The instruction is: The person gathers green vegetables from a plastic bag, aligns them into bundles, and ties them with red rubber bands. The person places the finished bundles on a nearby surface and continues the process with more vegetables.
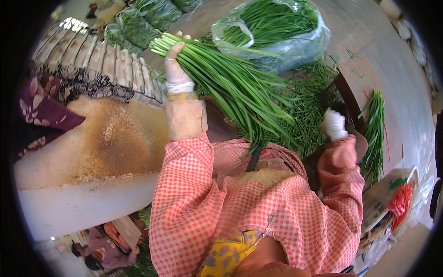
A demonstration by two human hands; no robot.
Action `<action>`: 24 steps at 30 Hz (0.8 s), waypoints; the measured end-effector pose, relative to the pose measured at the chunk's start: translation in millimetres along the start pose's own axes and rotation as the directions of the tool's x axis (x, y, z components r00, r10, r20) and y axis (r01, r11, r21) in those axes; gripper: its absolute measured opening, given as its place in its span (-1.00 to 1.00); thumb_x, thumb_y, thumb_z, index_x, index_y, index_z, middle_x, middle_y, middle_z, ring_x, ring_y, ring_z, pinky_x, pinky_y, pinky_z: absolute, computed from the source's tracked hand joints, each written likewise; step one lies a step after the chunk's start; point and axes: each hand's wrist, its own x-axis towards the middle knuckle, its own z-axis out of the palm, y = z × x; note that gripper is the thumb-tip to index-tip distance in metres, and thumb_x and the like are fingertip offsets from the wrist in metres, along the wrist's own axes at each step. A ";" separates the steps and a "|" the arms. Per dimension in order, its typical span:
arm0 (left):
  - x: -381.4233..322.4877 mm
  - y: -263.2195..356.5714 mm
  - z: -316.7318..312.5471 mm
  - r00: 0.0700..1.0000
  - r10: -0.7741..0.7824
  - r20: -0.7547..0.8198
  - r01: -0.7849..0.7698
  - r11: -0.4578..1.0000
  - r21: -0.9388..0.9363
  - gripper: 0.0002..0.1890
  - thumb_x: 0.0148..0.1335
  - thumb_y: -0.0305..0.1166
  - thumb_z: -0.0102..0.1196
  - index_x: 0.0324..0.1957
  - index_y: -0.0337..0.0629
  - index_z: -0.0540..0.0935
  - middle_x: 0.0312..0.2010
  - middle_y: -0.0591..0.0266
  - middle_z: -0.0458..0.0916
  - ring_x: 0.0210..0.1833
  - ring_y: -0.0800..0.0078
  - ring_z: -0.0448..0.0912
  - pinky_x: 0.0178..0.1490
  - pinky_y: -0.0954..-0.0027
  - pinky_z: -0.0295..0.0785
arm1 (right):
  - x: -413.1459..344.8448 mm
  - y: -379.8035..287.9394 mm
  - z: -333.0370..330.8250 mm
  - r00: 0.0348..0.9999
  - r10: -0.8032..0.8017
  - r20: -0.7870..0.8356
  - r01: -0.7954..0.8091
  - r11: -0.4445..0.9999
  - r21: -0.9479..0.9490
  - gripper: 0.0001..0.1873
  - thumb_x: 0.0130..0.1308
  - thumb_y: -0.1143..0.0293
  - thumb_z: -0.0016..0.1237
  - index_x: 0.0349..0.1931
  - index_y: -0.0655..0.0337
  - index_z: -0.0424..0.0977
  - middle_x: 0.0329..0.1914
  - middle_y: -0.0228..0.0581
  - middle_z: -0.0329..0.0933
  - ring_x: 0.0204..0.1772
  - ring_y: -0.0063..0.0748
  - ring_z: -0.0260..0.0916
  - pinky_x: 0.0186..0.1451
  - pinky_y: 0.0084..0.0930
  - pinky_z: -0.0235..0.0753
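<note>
My left hand [177,67], in a pale glove with bare fingertips, grips a bunch of long green Chinese chives [225,86] near its white stem ends. The leaves fan down to the right over my lap. My right hand [334,124], in a white glove, is lowered at my right side by the edge of a board; its fingers are curled and blurred, and whether it holds anything I cannot tell. Right of it lies another bunch of chives [374,135] on the board, with a red tie beside it.
A clear plastic bag of greens [273,59] stands ahead, with leaf scraps [308,100] below it. Filled green bags [138,26] are at the upper left. A stained foam slab [114,138] lies left. Red ties [401,200] hang from a container at lower right. Other people sit at lower left.
</note>
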 end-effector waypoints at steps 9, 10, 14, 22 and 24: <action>-60.5 -63.1 26.8 0.978 0.106 -0.179 -0.132 0.981 -0.141 -0.57 0.13 -0.45 0.09 0.09 -0.16 0.43 -0.15 0.13 0.56 -0.09 0.22 0.56 0.06 0.16 0.50 | -7.7 -194.2 -210.0 0.740 -0.400 -0.541 0.607 0.051 0.793 0.27 -0.28 0.15 0.41 0.41 0.35 -0.14 0.21 0.15 0.33 0.29 0.02 0.30 0.32 -0.36 0.28; -73.0 -56.1 26.3 0.962 0.145 -0.231 -0.180 0.974 -0.136 -0.57 0.16 -0.42 0.07 0.11 -0.16 0.41 -0.11 0.12 0.55 -0.05 0.21 0.55 0.10 0.16 0.47 | -10.5 -203.3 -214.3 0.735 -0.432 -0.522 0.613 0.095 0.784 0.14 -0.23 0.17 0.37 0.37 0.31 0.00 0.07 0.11 0.46 0.14 -0.06 0.45 0.19 -0.38 0.40; -125.0 -34.4 2.6 0.915 0.263 -0.305 -0.306 0.946 -0.104 -0.37 0.20 -0.21 0.18 0.24 -0.30 0.31 0.10 0.11 0.46 0.18 0.28 0.42 0.25 0.15 0.34 | -20.3 -243.9 -273.4 0.631 -0.696 -0.342 0.728 0.378 0.572 -0.22 -0.17 0.19 0.28 0.13 0.25 0.33 -0.22 0.10 0.57 -0.16 0.06 0.55 -0.14 -0.24 0.54; -160.4 22.2 -56.8 0.769 0.416 -0.486 -0.543 0.826 -0.153 -0.31 0.14 -0.16 0.15 0.28 -0.23 0.26 0.17 0.11 0.40 0.21 0.18 0.38 0.32 0.12 0.25 | -52.6 -379.6 -329.5 0.208 -0.867 -0.452 0.977 0.164 0.134 0.00 -0.27 0.19 0.37 0.24 0.32 0.16 -0.09 0.06 0.50 -0.01 0.02 0.48 0.02 -0.27 0.49; -159.0 9.5 -53.1 0.776 0.408 -0.480 -0.535 0.829 -0.161 -0.32 0.08 -0.28 0.21 0.24 -0.26 0.31 0.13 0.12 0.44 0.20 0.19 0.40 0.33 0.15 0.25 | -46.9 -355.3 -306.4 0.299 -0.840 -0.453 0.949 0.211 0.235 0.12 -0.30 0.20 0.38 0.34 0.22 0.04 0.09 0.03 0.40 0.16 -0.01 0.37 0.12 -0.20 0.43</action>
